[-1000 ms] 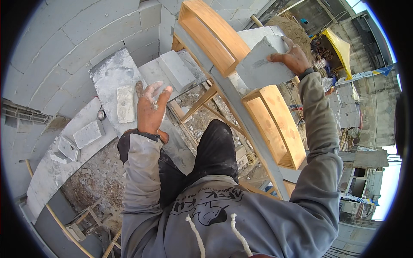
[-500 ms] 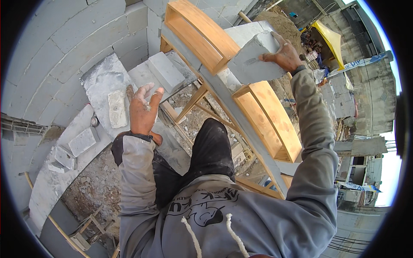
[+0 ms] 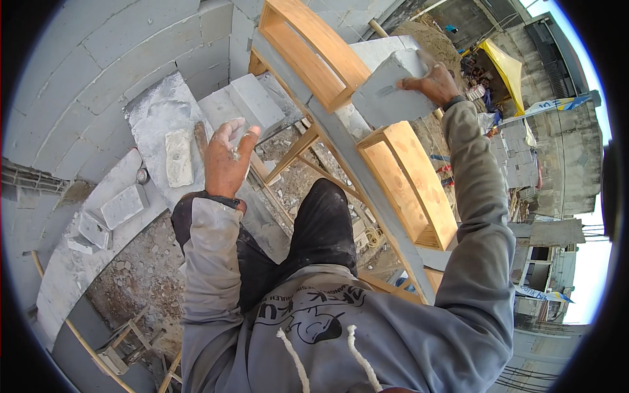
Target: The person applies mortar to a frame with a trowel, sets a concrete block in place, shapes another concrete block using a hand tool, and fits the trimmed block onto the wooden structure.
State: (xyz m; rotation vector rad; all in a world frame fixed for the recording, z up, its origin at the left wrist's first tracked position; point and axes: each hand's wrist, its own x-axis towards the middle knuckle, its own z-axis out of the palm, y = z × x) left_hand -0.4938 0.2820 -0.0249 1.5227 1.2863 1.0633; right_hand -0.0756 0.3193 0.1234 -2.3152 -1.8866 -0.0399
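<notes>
My right hand (image 3: 432, 86) is closed on a grey lightweight concrete block (image 3: 390, 95), gripping its far right edge. The block sits tilted at the top of the wall, in the gap between two orange-brown wooden frames, the upper one (image 3: 318, 56) and the lower one (image 3: 409, 187). Pale residue marks my left hand (image 3: 226, 160), which hovers open with its fingers apart and nothing in them. Beneath and beyond it are a dusty board (image 3: 157, 118) carrying a whitish rough block (image 3: 178, 157), and another grey block (image 3: 257, 103).
Block walls (image 3: 131, 59) rise at the left and back. A curved plank (image 3: 56, 281) at left bears several block pieces (image 3: 124, 206) and a tape-like round item (image 3: 142, 175). Timber props (image 3: 295, 154) stand below the wall. A yellow canopy (image 3: 501, 69) hangs farther off at right.
My view has shifted slightly. My left hand has turned a little, its fingers still apart. The right hand keeps its grip on the block, which stays nearly in place between the frames.
</notes>
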